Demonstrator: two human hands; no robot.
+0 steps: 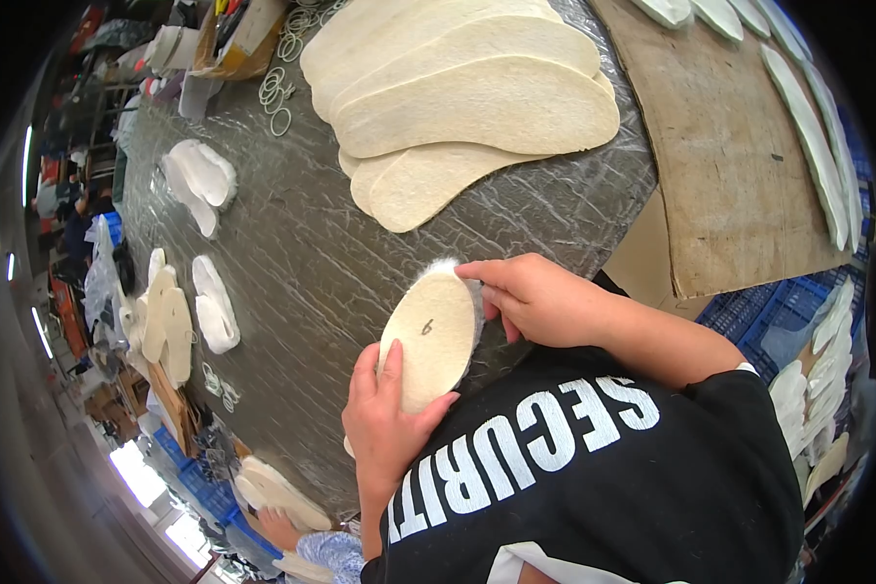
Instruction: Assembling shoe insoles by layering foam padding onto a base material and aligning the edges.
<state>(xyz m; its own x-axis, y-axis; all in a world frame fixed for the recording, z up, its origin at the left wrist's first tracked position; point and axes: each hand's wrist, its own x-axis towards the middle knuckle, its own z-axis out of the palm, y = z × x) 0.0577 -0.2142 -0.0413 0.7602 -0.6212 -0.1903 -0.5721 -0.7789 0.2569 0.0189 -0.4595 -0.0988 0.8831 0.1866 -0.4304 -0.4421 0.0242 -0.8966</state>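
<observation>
One insole [426, 336] in hand, ctr of frame, prob. partway worked: felt face up, white fleece [444, 265] showing at top end. Fanned pile [477, 107], top ctr, looks left to do. L hand [389, 404] grips insole's lower end, fingers part-spread; R hand [526, 302] half-curled, index at its upper-rt edge, can't tell if pinching.

Left hand [391, 404] spreads thumb [438, 409] from fingers [363, 373]; right hand [535, 300] extends its forefinger [487, 270].
</observation>
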